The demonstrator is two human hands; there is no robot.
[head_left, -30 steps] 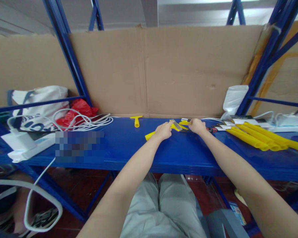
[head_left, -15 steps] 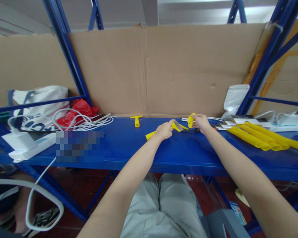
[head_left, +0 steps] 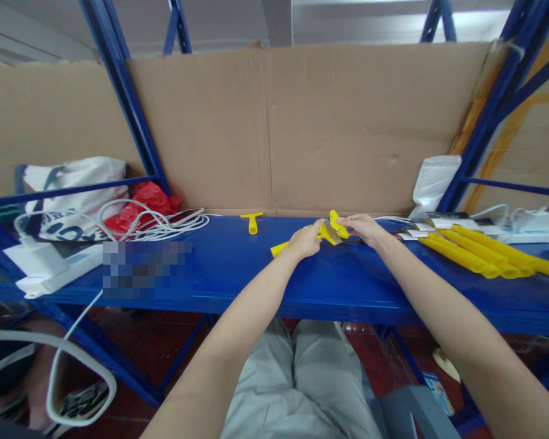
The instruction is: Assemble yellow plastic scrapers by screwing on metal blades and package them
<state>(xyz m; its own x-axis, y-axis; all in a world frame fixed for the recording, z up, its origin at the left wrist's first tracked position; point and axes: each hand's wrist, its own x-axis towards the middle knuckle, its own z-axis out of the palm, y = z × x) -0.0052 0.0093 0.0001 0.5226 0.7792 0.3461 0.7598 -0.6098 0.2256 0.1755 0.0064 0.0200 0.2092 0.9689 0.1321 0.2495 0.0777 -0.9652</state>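
Observation:
My left hand [head_left: 305, 240] is closed round a yellow scraper-like tool [head_left: 280, 249], whose handle end sticks out on the left. At its right end a grey metal blade [head_left: 333, 233] shows against the yellow head. A flat yellow plastic piece [head_left: 337, 223] is pinched in the fingers of my right hand [head_left: 365, 228]. This piece meets or overlaps the blade; whether they touch, I cannot tell. Behind and to the left, a yellow T-shaped part [head_left: 252, 224] lies on the blue shelf [head_left: 238, 268].
Several yellow tubes [head_left: 485, 255] lie at the right, with a white power strip [head_left: 535, 235] behind them. At the left are coiled white cables [head_left: 165, 227], a red plastic bag [head_left: 149, 201] and a white cloth bag [head_left: 82, 189]. A cardboard sheet [head_left: 348, 122] stands along the back.
My right hand has moved left, carrying the yellow piece to the blade, and the piece has turned. My left hand has shifted slightly right with the tool.

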